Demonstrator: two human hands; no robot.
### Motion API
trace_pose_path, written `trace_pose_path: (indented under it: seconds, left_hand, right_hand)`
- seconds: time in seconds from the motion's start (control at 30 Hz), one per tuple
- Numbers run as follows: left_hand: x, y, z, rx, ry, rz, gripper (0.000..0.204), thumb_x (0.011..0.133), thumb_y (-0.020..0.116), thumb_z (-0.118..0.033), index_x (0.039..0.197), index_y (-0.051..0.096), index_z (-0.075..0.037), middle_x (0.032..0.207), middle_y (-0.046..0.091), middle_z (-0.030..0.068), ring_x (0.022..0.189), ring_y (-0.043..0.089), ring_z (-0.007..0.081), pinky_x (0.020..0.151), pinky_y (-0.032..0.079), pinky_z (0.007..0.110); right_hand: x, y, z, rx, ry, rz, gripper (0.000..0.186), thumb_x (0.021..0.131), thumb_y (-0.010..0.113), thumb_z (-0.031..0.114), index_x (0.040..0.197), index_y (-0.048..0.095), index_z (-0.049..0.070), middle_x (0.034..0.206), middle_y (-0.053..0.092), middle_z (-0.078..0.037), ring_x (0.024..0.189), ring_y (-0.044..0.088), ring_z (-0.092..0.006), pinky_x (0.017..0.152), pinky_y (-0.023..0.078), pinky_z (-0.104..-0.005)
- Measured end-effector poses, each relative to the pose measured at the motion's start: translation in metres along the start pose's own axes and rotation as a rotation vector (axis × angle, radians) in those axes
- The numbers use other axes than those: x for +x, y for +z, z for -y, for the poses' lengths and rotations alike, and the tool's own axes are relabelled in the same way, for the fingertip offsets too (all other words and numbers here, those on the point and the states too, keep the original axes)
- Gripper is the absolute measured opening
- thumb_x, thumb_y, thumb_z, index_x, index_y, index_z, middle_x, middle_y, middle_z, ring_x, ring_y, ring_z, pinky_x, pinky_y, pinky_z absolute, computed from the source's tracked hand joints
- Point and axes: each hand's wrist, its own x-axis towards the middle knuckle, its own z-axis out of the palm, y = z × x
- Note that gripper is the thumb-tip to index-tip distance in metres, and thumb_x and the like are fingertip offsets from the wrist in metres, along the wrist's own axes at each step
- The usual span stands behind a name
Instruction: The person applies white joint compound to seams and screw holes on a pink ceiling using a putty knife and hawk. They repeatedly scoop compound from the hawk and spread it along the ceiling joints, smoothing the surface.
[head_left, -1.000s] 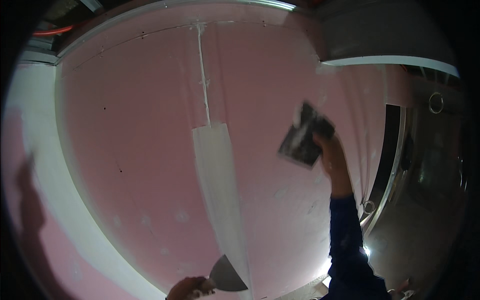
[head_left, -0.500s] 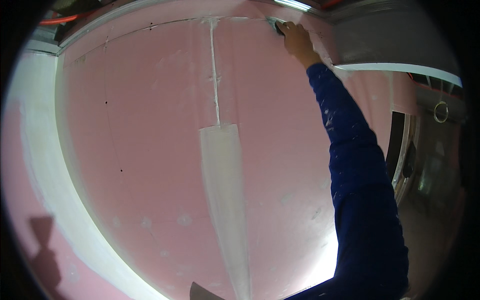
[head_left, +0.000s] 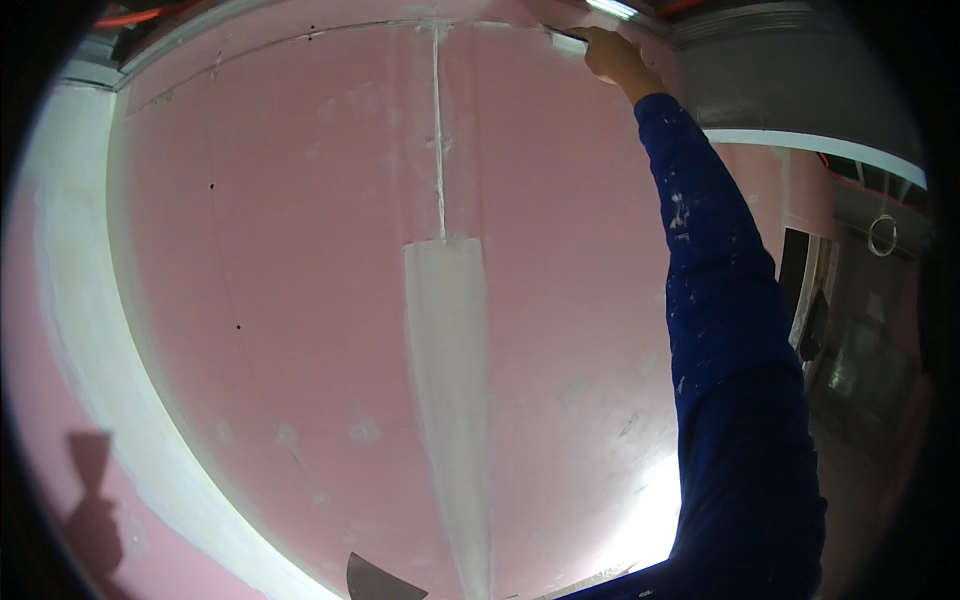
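Note:
My right hand (head_left: 612, 62) is raised at the top of the pink wallboard (head_left: 300, 250), closed on a putty knife (head_left: 568, 43) whose blade lies at the horizontal seam near the ceiling. My sleeved forearm is dark blue with white smears. A vertical seam (head_left: 438, 130) runs down the board's middle into a long band of pale compound (head_left: 445, 380). At the bottom edge a second blade (head_left: 380, 580) pokes into view; my left hand is out of sight.
A white-coated corner strip (head_left: 75, 220) borders the left wall. At the right are a dark bulkhead (head_left: 790, 70) with a white edge, a dark opening (head_left: 795, 270) and a hanging cable coil (head_left: 882, 233). A strip light (head_left: 610, 8) shines overhead, with orange conduit nearby.
My right hand has risen from mid-wall to the top seam with its knife, shifting slightly right lately. The lower blade moved left and down, and my left hand dropped out of view.

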Motion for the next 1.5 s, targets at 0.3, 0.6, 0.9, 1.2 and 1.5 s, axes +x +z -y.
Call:
trace_pose_path:
  seconds: [0.3, 0.6, 0.9, 1.2, 1.5]
  left_hand:
    - [-0.002, 0.008, 0.006, -0.166, -0.075, -0.026, 0.024, 0.094, 0.065, -0.022, 0.105, 0.068, -0.001, 0.087, 0.067, 0.0065, 0.078, 0.056, 0.0160, 0.070, 0.049, 0.038]
    - [-0.004, 0.007, 0.018, -0.018, 0.030, -0.036, 0.024, 0.095, 0.068, -0.021, 0.108, 0.069, -0.001, 0.093, 0.071, 0.0104, 0.084, 0.060, 0.0195, 0.075, 0.051, 0.040]
    - [-0.005, -0.002, 0.014, 0.017, -0.187, -0.016, 0.026, 0.095, 0.068, -0.019, 0.113, 0.068, 0.000, 0.095, 0.071, 0.0101, 0.087, 0.062, 0.0208, 0.080, 0.052, 0.038]
    - [0.030, 0.007, 0.033, -0.094, 0.280, -0.030, 0.032, 0.092, 0.071, -0.022, 0.115, 0.064, -0.001, 0.083, 0.066, 0.0063, 0.072, 0.058, 0.0213, 0.066, 0.050, 0.037]
    - [0.045, -0.013, 0.048, 0.158, -0.103, 0.181, 0.043, 0.097, 0.064, -0.038, 0.124, 0.065, -0.004, 0.092, 0.068, 0.0049, 0.076, 0.056, 0.0151, 0.065, 0.047, 0.033]
  right_hand:
    - [-0.013, 0.006, 0.022, -0.055, -0.121, -0.215, 0.056, 0.096, 0.053, 0.009, 0.147, 0.052, 0.032, 0.139, 0.061, -0.004, 0.125, 0.060, -0.0287, 0.095, 0.047, -0.0577]
    - [-0.014, 0.043, 0.010, -0.064, -0.101, -0.224, 0.060, 0.093, 0.054, 0.007, 0.148, 0.051, 0.031, 0.137, 0.061, -0.006, 0.125, 0.059, -0.0330, 0.094, 0.049, -0.0600]
    - [0.032, 0.010, 0.053, -0.028, 0.217, 0.126, 0.064, 0.092, 0.048, 0.007, 0.151, 0.047, 0.031, 0.141, 0.061, -0.012, 0.130, 0.058, -0.0378, 0.099, 0.042, -0.0696]
    - [0.002, 0.017, 0.057, 0.277, -0.425, -0.563, 0.037, 0.098, 0.046, 0.015, 0.131, 0.063, 0.010, 0.124, 0.065, -0.018, 0.117, 0.060, -0.0395, 0.098, 0.043, -0.0587]
    - [-0.064, 0.041, 0.098, 0.047, -0.108, -0.264, 0.051, 0.094, 0.056, 0.019, 0.144, 0.055, 0.022, 0.145, 0.051, -0.020, 0.134, 0.046, -0.0455, 0.102, 0.040, -0.0656]
